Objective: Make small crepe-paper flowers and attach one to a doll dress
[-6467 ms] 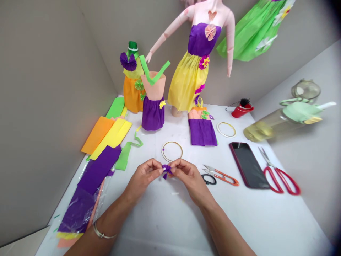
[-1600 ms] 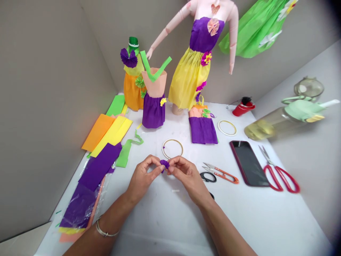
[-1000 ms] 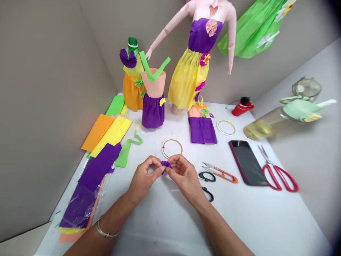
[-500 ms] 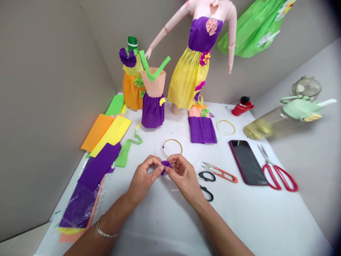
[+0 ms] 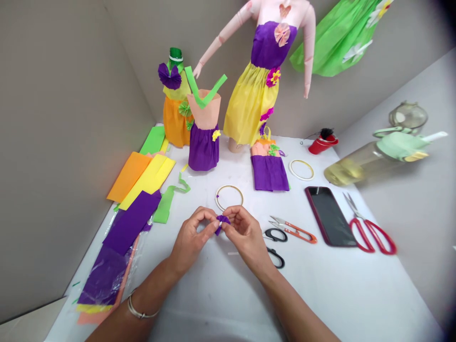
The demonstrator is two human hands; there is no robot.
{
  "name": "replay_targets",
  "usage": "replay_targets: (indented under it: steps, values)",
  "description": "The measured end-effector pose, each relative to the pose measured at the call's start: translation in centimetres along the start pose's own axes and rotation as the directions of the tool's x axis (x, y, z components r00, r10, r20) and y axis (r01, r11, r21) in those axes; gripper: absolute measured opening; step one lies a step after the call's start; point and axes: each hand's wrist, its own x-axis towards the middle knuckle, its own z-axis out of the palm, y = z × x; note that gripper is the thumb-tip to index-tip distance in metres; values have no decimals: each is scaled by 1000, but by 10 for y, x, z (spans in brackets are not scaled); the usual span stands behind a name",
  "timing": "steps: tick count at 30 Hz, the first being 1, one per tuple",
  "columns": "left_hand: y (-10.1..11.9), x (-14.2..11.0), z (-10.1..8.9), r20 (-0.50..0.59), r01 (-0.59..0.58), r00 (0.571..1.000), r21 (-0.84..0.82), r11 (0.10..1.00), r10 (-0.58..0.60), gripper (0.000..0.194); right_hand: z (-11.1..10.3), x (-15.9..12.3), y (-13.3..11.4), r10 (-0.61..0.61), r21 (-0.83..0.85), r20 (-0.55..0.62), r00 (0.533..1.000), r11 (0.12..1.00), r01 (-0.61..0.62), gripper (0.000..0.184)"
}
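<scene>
A small pleated purple paper fan (image 5: 223,219) is pinched between both my hands above the front middle of the table. My left hand (image 5: 194,232) grips its left side with thumb and index finger. On the right side, the thumb and fingers of my right hand (image 5: 245,232) are closed on the same piece. A small pale spot shows at its middle, between the two thumbs. Just beyond my fingertips lies a roll of narrow tape (image 5: 229,187) with a purple scrap on its rim. Black-handled scissors (image 5: 277,235) lie partly hidden by my right hand.
To the right are orange thread snips (image 5: 299,232), a phone (image 5: 331,216), red scissors (image 5: 372,232) and a bottle (image 5: 356,164). Coloured paper sheets (image 5: 131,221) line the left. Behind stand a purple-skirted paper dress (image 5: 204,147) and a dressed mannequin (image 5: 249,104). A second tape roll (image 5: 301,177) lies near a red bucket (image 5: 322,145).
Both hands stay in nearly the same place on the purple fan. A pale spot between the thumbs shows more clearly now. The view has shifted very slightly.
</scene>
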Motion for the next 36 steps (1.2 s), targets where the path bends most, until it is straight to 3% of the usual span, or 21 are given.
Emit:
replay_targets:
  steps: [7, 14, 19, 26, 36]
  values:
    - [-1, -1, 1, -9, -15, 1000, -10, 1000, 15, 12, -4, -1, -2, 75, 78, 7, 997, 994, -75, 16]
    - [0, -2, 3, -70, -82, 993, 146, 986, 93, 7, -7, 0, 1, 97, 71, 87, 992, 992, -103, 16]
    - [-2, -2, 4, -76, -119, 987, 221, 968, 139, 8, -6, 0, 3, 91, 36, 80, 993, 995, -94, 14]
    - [-4, -2, 4, -85, -140, 983, 231, 963, 163, 7, -6, 1, 2, 65, 2, 73, 995, 998, -65, 11]
    - [-3, -4, 5, -126, -131, 980, 182, 975, 155, 4, -6, 1, 0, 98, 151, 63, 993, 983, -106, 12]
